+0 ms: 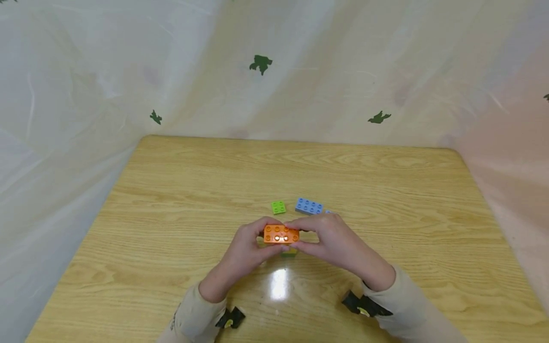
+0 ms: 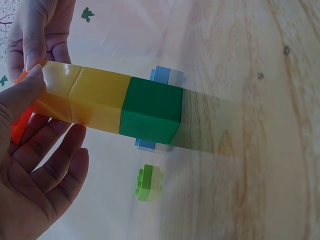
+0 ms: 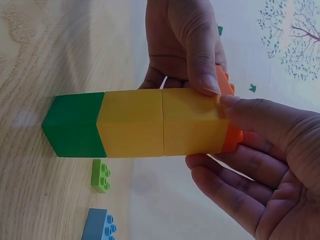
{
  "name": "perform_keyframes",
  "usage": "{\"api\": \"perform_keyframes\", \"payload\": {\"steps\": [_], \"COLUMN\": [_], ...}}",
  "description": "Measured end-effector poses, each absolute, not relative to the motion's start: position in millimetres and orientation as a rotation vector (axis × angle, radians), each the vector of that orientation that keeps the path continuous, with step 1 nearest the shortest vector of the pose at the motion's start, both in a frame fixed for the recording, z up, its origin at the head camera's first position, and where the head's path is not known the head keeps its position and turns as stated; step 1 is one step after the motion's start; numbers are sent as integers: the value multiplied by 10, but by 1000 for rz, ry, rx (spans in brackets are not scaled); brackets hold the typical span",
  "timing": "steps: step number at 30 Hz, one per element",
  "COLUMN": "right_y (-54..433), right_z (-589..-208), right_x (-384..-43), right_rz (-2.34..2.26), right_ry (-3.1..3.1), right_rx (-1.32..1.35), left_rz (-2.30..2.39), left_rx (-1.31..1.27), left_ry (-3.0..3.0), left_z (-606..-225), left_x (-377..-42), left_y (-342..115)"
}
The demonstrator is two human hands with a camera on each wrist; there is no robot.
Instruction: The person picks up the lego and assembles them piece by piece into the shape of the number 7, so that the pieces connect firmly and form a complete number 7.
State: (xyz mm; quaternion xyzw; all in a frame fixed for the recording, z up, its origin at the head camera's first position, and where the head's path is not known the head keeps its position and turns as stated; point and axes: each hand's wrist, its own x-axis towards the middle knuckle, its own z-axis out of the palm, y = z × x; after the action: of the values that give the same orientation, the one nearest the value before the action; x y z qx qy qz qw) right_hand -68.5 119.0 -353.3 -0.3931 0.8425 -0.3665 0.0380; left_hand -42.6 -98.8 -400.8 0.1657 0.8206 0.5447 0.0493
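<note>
A block tower stands on the table, with a dark green block (image 2: 152, 111) at the bottom and two yellow blocks (image 3: 130, 125) stacked above it. On top sits an orange brick (image 1: 281, 233) with two rows of studs, seen from above in the head view. My left hand (image 1: 246, 244) grips the top of the tower from the left, thumb on the near side. From the right, my right hand (image 1: 336, 240) pinches the same orange brick and upper yellow block between thumb and fingers. Both thumbtips lie close together on the near face.
Behind the tower lie a small light green brick (image 1: 279, 207) and, to its right, a longer blue brick (image 1: 309, 206). Another blue piece (image 1: 328, 211) is mostly hidden by the right hand. A pale curtain (image 1: 317, 85) hangs beyond the table's far edge.
</note>
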Motion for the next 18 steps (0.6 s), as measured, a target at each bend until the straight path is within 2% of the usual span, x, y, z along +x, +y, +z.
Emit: {"api": "perform_keyframes", "payload": {"steps": [18], "right_y": [1206], "right_z": [-3604], "right_x": [-661], "right_rz": [-1170], "right_ry": [2596], "right_rx": [-1200], "left_rz": [1633], "left_rx": [499], "left_ry": [2522], "left_z": [-4024], "left_x": [-422], "left_y": [-981]}}
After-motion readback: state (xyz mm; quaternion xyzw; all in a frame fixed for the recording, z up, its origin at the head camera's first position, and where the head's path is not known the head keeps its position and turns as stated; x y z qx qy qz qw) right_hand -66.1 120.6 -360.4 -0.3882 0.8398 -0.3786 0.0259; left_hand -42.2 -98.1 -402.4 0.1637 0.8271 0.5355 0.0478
